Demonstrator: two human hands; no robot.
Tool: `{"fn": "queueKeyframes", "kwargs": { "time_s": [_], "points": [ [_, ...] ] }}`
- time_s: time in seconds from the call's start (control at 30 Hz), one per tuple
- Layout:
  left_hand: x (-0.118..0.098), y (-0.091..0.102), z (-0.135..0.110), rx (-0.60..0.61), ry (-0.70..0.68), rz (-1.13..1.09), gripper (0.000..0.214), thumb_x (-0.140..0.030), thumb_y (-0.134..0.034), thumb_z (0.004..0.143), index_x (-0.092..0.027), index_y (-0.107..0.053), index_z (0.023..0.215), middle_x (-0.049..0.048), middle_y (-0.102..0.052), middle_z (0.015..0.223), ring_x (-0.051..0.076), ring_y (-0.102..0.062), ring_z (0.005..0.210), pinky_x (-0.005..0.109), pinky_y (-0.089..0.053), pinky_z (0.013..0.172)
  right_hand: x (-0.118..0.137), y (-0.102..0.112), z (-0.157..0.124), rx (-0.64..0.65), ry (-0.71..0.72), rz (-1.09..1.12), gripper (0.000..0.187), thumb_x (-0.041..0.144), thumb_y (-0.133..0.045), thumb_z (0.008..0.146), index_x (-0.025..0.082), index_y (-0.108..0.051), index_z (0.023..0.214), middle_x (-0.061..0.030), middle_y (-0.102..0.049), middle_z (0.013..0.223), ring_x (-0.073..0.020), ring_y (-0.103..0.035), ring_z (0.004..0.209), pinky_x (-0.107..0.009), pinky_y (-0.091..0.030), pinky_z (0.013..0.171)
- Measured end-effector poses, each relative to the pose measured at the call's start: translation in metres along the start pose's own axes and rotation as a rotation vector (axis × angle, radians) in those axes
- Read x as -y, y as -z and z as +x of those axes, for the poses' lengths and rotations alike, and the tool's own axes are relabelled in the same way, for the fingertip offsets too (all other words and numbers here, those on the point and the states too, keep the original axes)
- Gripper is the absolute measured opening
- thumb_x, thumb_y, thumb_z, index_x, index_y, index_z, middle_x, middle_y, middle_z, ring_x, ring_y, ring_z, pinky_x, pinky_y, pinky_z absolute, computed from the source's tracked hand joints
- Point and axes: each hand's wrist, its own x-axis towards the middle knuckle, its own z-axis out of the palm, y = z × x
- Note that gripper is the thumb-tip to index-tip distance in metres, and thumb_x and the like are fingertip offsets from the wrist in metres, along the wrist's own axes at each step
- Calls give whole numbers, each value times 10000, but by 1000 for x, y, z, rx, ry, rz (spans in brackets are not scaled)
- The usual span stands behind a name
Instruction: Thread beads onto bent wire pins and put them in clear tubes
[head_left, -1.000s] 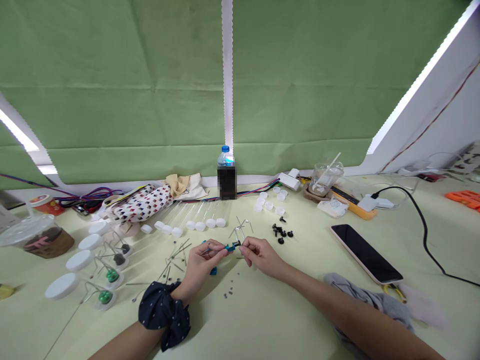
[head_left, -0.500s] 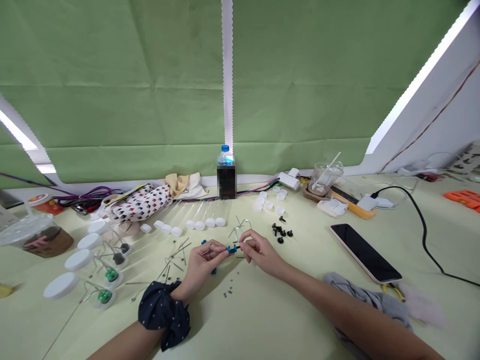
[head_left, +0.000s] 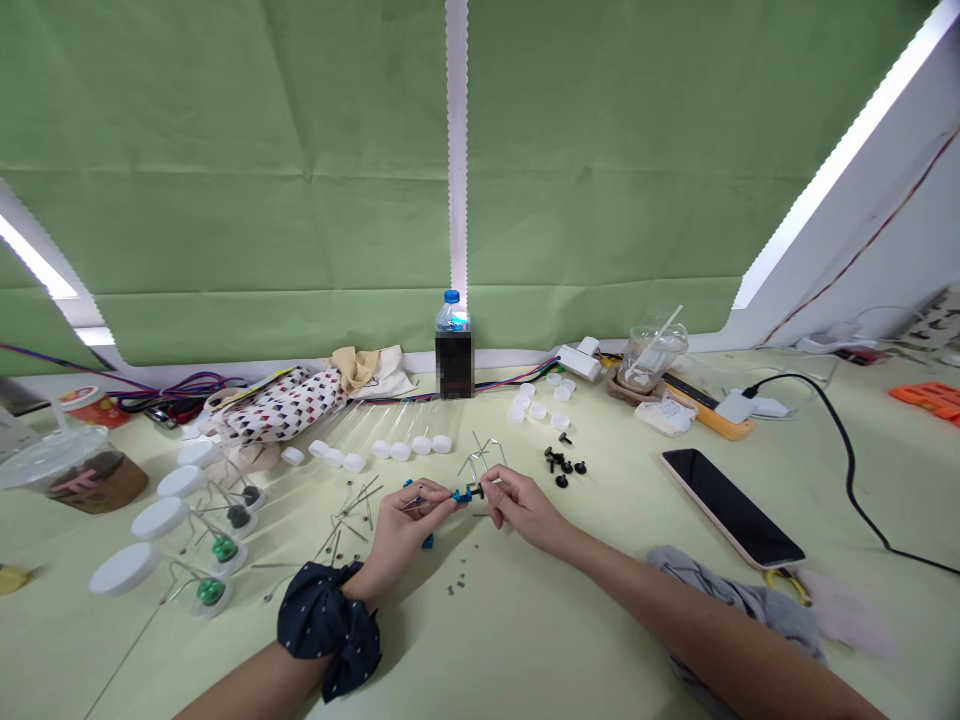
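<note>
Between thumb and fingers, my left hand (head_left: 411, 515) pinches a small blue metal clamp-like part (head_left: 460, 496). My right hand (head_left: 521, 508) is closed on a black thumbscrew (head_left: 478, 491), whose shaft meets the right side of the blue part. How deep the screw sits in it I cannot tell. Another blue piece (head_left: 427, 542) lies on the table under my left hand. Several loose black thumbscrews (head_left: 564, 464) lie beyond my right hand. Bent metal wires (head_left: 482, 455) lie just past my fingertips, and tiny grey pieces (head_left: 457, 582) are scattered nearer to me.
Thin metal rods (head_left: 349, 520) and glass tubes with white caps (head_left: 400, 451) lie left of centre. White discs with wire frames (head_left: 161, 517) stand farther left, near a drink cup (head_left: 90, 470). On the right are a phone (head_left: 731, 507), a grey cloth (head_left: 739, 590) and a black cable (head_left: 847, 460).
More of the black thumbscrew shows between my hands now. My right fingers have shifted slightly on it, while my left hand stays nearly in place.
</note>
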Motion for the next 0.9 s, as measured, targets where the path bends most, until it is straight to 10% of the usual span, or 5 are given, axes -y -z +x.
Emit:
{"fn": "queueKeyframes", "kwargs": {
  "time_s": [0.9],
  "points": [
    [0,0,1,-35,-2,-7,130,-262,-705,684,-146,-656,717,36,-627,822,172,-633,793,307,-524,796,9,-1,-4,-14,40,11,310,467,-500,833,163,-545,791,29,-474,538,-91,-448,494,-217,-351,483]
  ]
}}
